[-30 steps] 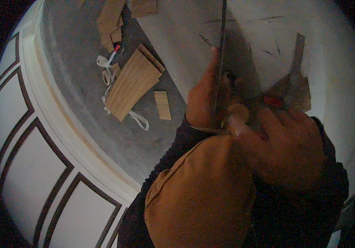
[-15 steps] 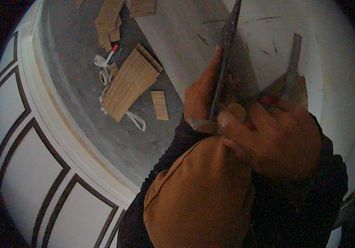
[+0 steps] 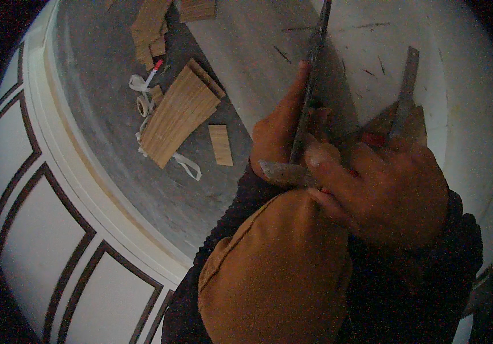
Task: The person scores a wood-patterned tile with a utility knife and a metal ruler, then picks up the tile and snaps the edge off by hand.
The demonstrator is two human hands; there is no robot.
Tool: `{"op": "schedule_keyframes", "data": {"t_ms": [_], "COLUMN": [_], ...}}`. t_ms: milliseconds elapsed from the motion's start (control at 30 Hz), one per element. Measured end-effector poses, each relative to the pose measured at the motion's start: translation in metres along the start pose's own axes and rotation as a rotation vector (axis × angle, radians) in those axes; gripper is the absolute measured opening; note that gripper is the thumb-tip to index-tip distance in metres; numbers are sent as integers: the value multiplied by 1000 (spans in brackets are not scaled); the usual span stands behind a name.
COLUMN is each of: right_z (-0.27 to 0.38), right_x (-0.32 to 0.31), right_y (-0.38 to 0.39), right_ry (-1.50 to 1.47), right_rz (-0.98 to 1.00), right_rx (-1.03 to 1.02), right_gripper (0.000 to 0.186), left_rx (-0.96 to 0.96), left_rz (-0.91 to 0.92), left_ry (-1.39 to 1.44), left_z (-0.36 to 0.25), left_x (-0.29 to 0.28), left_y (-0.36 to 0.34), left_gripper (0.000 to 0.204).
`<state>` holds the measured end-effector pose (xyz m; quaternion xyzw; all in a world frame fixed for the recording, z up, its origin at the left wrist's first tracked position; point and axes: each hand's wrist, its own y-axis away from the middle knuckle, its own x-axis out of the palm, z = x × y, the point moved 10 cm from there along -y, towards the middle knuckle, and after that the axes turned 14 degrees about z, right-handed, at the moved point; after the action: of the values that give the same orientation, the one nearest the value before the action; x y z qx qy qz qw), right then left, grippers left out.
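Observation:
My left hand (image 3: pixel 278 129) grips a thin dark board (image 3: pixel 315 54), seen nearly edge-on and standing tilted above my knee. My right hand (image 3: pixel 392 189) is closed on a knife; its pale blade (image 3: pixel 284 172) points left, crossing the board's near end. Most of the knife's handle is hidden by the fingers, with a bit of red showing. Just beyond my right hand lies a metal ruler-like strip (image 3: pixel 405 92), with a red part (image 3: pixel 374 139) near its lower end. Under both hands is my knee (image 3: pixel 281 264) in brown trousers.
Wood-look plank offcuts (image 3: pixel 180 117) lie on the grey floor (image 3: pixel 200 212) at left, with a small piece (image 3: pixel 220 144) beside them. White strapping (image 3: pixel 140 86) and a red-tipped marker (image 3: pixel 156 67) lie close by. A white panelled wall (image 3: pixel 46 218) curves along the left.
The knife blade has tilted slightly, its tip rising a little against the board's near end. My right fingers have shifted slightly with it. The board has barely moved.

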<state>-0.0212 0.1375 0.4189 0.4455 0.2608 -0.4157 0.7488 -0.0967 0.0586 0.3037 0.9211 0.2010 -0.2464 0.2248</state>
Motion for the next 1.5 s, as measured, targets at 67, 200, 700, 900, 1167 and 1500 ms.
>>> {"op": "schedule_keyframes", "data": {"t_ms": [67,200,700,900,1167,1500], "right_z": [3,-2,-51,-40,4,2], "right_x": [-1,-3,-26,-30,-10,-13], "right_y": [-3,-6,-9,7,-4,3], "right_ry": [48,12,-288,-302,-106,-54], "right_rz": [14,26,-225,-158,-84,-170], "right_rx": [-40,81,170,211,-14,43], "right_gripper": [47,46,44,43,42,43], "left_rx": [4,48,48,213,72,95], "left_rz": [14,91,162,115,65,139], "left_ry": [65,178,23,112,159,177], "left_z": [0,-5,-17,-21,-6,-17], "left_x": [-4,-3,-11,4,-6,-8], "left_y": [4,2,5,2,5,2], "left_gripper": [75,75,82,84,75,73]}}
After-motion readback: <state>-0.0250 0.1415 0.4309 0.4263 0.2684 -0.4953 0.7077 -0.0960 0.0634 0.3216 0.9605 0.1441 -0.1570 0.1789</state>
